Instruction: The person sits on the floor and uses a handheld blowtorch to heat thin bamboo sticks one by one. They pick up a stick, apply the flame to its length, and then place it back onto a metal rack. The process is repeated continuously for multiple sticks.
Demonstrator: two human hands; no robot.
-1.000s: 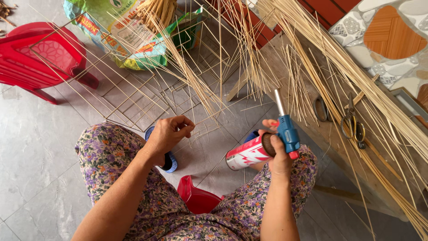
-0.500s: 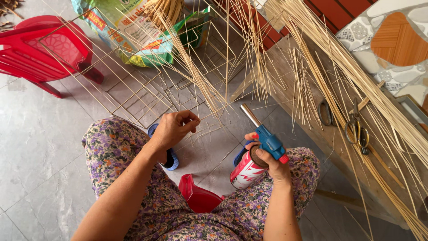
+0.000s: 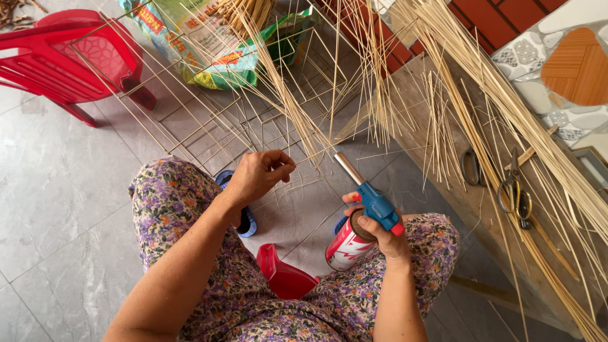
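My right hand grips a gas torch: a red and white canister with a blue head and a metal nozzle that points up and left. My left hand pinches a thin bamboo stick whose far end lies just left of the nozzle tip. The stick belongs to a frame of thin bamboo sticks standing on the floor in front of my knees. I sit with my knees apart in flowered trousers.
A red plastic chair stands at the upper left, a printed sack behind the frame. Long bamboo strips lean over a wooden bench on the right, with scissors on it. A red stool edge shows between my legs.
My right hand has tipped the torch so the nozzle swings left toward the stick. My left hand has shifted right a little, still pinching the stick.
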